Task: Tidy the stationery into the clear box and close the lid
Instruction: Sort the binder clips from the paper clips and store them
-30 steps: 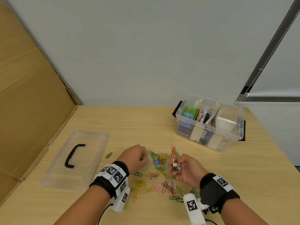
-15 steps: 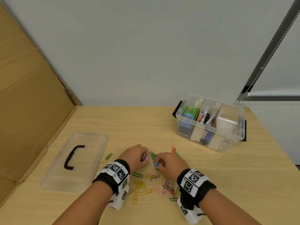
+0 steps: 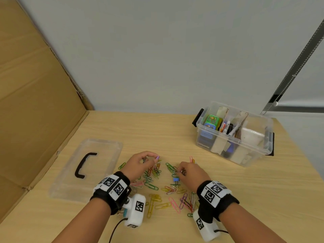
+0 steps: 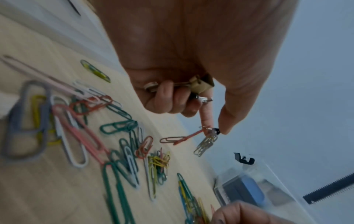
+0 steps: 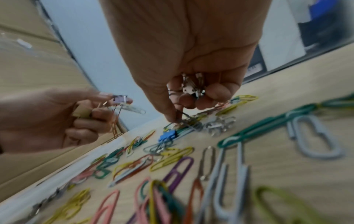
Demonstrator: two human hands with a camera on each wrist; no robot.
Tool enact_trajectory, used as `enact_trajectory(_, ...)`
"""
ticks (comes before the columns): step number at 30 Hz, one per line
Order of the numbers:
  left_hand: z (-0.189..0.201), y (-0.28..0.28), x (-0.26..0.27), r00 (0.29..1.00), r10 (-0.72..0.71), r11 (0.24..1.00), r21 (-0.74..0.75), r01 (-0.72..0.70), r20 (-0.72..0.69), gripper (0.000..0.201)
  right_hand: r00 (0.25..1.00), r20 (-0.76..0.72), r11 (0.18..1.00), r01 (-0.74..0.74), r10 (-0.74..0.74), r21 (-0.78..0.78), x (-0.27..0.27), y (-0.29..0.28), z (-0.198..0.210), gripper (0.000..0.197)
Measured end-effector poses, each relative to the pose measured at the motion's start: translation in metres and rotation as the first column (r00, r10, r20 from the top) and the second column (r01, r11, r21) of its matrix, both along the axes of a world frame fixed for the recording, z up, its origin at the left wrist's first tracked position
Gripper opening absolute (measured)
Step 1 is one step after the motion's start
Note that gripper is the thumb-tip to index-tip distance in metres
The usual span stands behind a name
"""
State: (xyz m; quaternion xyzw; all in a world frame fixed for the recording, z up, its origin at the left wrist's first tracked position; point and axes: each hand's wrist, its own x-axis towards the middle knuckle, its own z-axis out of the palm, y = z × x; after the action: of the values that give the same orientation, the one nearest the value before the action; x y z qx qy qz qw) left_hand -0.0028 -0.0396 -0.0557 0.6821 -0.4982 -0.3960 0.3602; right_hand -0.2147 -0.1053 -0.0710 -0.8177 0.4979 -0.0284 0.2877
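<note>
Coloured paper clips (image 3: 157, 186) lie scattered on the wooden table between my hands. My left hand (image 3: 154, 158) pinches a small purple binder clip (image 5: 119, 99) between thumb and forefinger, with paper clips dangling from it, and its curled fingers hold a beige binder clip (image 4: 203, 84). My right hand (image 3: 179, 171) keeps small binder clips (image 5: 191, 89) in its curled fingers while thumb and forefinger pinch a clip in the pile, just beyond a blue binder clip (image 3: 175, 179). The clear box (image 3: 263, 149) stands open at the back right, holding markers and other stationery.
The clear lid (image 3: 105, 148) with its black handle lies flat on the table to the left of my hands. A cardboard sheet (image 3: 35, 102) leans along the table's left side. A wall rises behind the table.
My right hand turned palm down and moved left onto the pile. My left hand rose slightly with the purple clip and dangling paper clips.
</note>
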Motion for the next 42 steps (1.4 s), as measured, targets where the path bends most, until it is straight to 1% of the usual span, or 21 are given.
enact_trajectory(2, 0.004, 0.000, -0.003, 0.999, 0.028, 1.000, 0.011, -0.028, -0.039, 0.015, 0.997, 0.026, 0.997, 0.067, -0.066, -0.038, -0.006, -0.003, 0.000, 0.014)
enact_trajectory(4, 0.008, -0.001, -0.007, 0.996, 0.050, 0.999, 0.016, -0.049, -0.072, 0.018, 0.995, 0.031, 0.990, 0.094, -0.091, -0.105, -0.011, -0.005, 0.002, 0.014)
enact_trajectory(6, 0.009, -0.001, -0.009, 0.993, 0.074, 0.997, 0.034, -0.071, -0.096, 0.022, 0.998, 0.016, 0.985, 0.054, -0.052, -0.164, -0.013, -0.003, 0.006, 0.017)
enact_trajectory(8, 0.012, -0.001, -0.010, 0.982, 0.106, 0.992, 0.084, -0.093, -0.158, 0.029, 1.000, -0.001, 0.983, -0.025, 0.025, -0.183, -0.012, 0.002, 0.009, 0.017)
enact_trajectory(9, 0.015, -0.002, -0.012, 0.982, 0.106, 0.990, 0.103, -0.091, -0.158, 0.033, 0.999, -0.010, 0.982, -0.053, 0.052, -0.182, -0.010, 0.004, 0.011, 0.016)
enact_trajectory(11, 0.018, -0.002, -0.018, 0.990, 0.077, 0.991, 0.114, -0.064, -0.115, 0.029, 0.997, -0.033, 0.981, -0.078, 0.073, -0.178, -0.008, 0.007, 0.011, 0.015)
enact_trajectory(12, 0.018, -0.002, -0.019, 0.990, 0.081, 0.992, 0.111, -0.068, -0.118, 0.026, 0.995, -0.055, 0.981, -0.087, 0.079, -0.173, -0.006, 0.008, 0.010, 0.017)
enact_trajectory(17, 0.010, -0.003, -0.021, 0.989, 0.111, 0.994, 0.029, -0.109, -0.102, 0.015, 0.973, -0.213, 0.979, -0.123, 0.087, -0.165, 0.004, 0.013, 0.008, 0.033)
enact_trajectory(19, 0.007, -0.001, -0.020, 0.988, 0.122, 0.992, -0.005, -0.123, -0.095, 0.012, 0.966, -0.246, 0.976, -0.129, 0.084, -0.173, 0.008, 0.013, 0.005, 0.031)
enact_trajectory(22, 0.006, -0.001, -0.020, 0.991, 0.115, 0.992, -0.052, -0.119, -0.073, 0.011, 0.968, -0.244, 0.984, -0.091, 0.051, -0.154, 0.012, 0.013, 0.005, 0.025)
enact_trajectory(25, 0.004, -0.001, -0.016, 0.993, 0.112, 0.985, -0.131, -0.115, -0.029, 0.010, 0.972, -0.235, 0.985, -0.039, -0.001, -0.167, 0.010, 0.014, 0.008, 0.030)
enact_trajectory(28, 0.001, -0.001, -0.012, 0.995, 0.099, 0.975, -0.202, -0.092, 0.024, 0.013, 0.947, -0.321, 0.986, -0.055, 0.002, -0.158, 0.006, 0.015, 0.011, 0.033)
enact_trajectory(30, 0.001, -0.002, -0.010, 0.993, 0.109, 0.966, -0.238, -0.097, 0.039, 0.012, 0.940, -0.340, 0.990, -0.065, 0.019, -0.125, 0.004, 0.015, 0.011, 0.028)
enact_trajectory(33, 0.001, -0.004, -0.011, 0.988, 0.153, 0.956, -0.258, -0.143, 0.021, 0.007, 0.955, -0.298, 0.997, -0.034, 0.014, -0.062, 0.002, 0.013, 0.009, 0.020)
enact_trajectory(35, -0.001, -0.006, -0.010, 0.978, 0.189, 0.965, -0.170, -0.202, -0.088, 0.013, 0.972, -0.236, 1.000, -0.007, 0.009, 0.007, -0.001, 0.010, 0.007, 0.021)
enact_trajectory(36, -0.002, -0.007, -0.009, 0.961, 0.206, 0.971, -0.081, -0.224, -0.185, 0.019, 0.985, -0.170, 0.999, 0.017, -0.010, 0.038, -0.002, 0.009, 0.005, 0.020)
enact_trajectory(37, -0.003, -0.007, -0.008, 0.928, 0.227, 0.973, 0.018, -0.232, -0.295, 0.024, 0.996, -0.074, 0.997, 0.049, -0.044, 0.067, -0.003, 0.008, 0.004, 0.018)
enact_trajectory(38, -0.004, -0.007, -0.008, 0.884, 0.250, 0.968, 0.101, -0.229, -0.394, 0.029, 0.995, 0.038, 0.992, 0.083, -0.087, 0.097, -0.005, 0.006, 0.003, 0.016)
enact_trajectory(39, -0.003, -0.006, -0.007, 0.845, 0.272, 0.962, 0.154, -0.225, -0.461, 0.032, 0.982, 0.140, 0.986, 0.111, -0.128, 0.126, -0.007, 0.005, 0.002, 0.015)
enact_trajectory(40, -0.002, -0.005, -0.007, 0.818, 0.285, 0.958, 0.179, -0.224, -0.499, 0.033, 0.961, 0.222, 0.979, 0.130, -0.164, 0.157, -0.010, 0.003, 0.002, 0.015)
enact_trajectory(42, 0.000, -0.005, -0.006, 0.794, 0.291, 0.956, 0.190, -0.223, -0.535, 0.033, 0.909, 0.334, 0.948, 0.160, -0.250, 0.274, -0.015, -0.002, 0.002, 0.016)
